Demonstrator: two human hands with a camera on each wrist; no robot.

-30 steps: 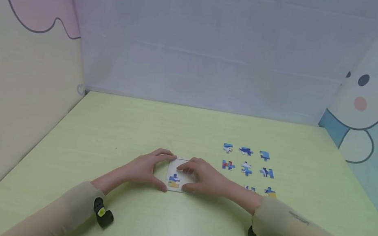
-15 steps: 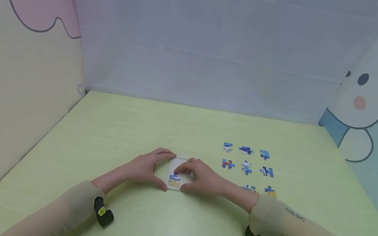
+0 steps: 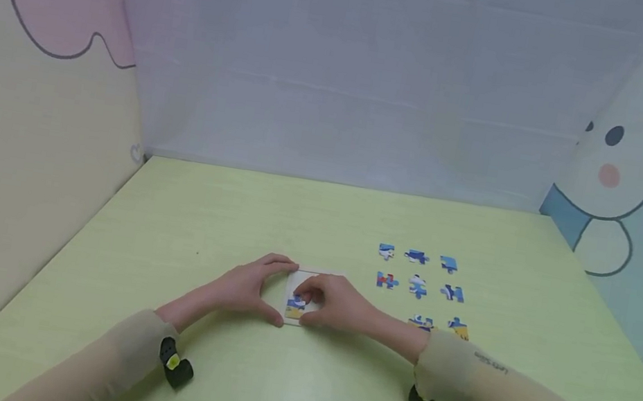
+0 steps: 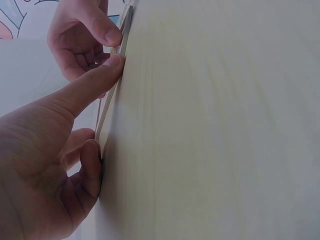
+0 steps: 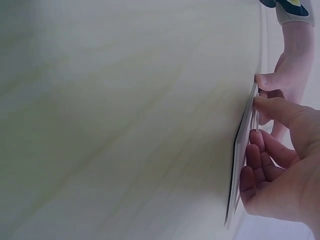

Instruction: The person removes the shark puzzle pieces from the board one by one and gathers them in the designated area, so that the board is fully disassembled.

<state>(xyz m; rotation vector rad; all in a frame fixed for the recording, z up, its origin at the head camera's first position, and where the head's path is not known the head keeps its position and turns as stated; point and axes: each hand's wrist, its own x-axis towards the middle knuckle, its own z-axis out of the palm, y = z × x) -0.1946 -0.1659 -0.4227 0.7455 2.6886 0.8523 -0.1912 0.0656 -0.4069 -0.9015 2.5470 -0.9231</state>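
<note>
A shallow white puzzle tray (image 3: 318, 276) lies flat on the table. My left hand (image 3: 250, 285) grips its left side, thumb at the near corner and fingertips at the far corner. Inside the tray's near left corner is a blue and yellow puzzle piece (image 3: 294, 308). Over the tray, my right hand (image 3: 339, 305) has curled fingers at the piece's top and its thumb by the piece's lower right, seeming to pinch it. The tray's right part is hidden beneath this hand. Edge-on, the tray (image 5: 242, 140) shows in the right wrist view, with the right thumb (image 5: 272, 107) on its rim.
Several loose puzzle pieces (image 3: 418, 286) lie in rows on the table (image 3: 218, 212) to the right of the tray. The nearest row is close to the right sleeve (image 3: 483, 373). Printed panels (image 3: 602, 224) stand along the sides, with a plain backdrop (image 3: 341, 77) behind.
My right hand has shifted slightly left and its fingers have curled in closer to the piece in the tray corner. The left hand has stayed on the tray's left side.
</note>
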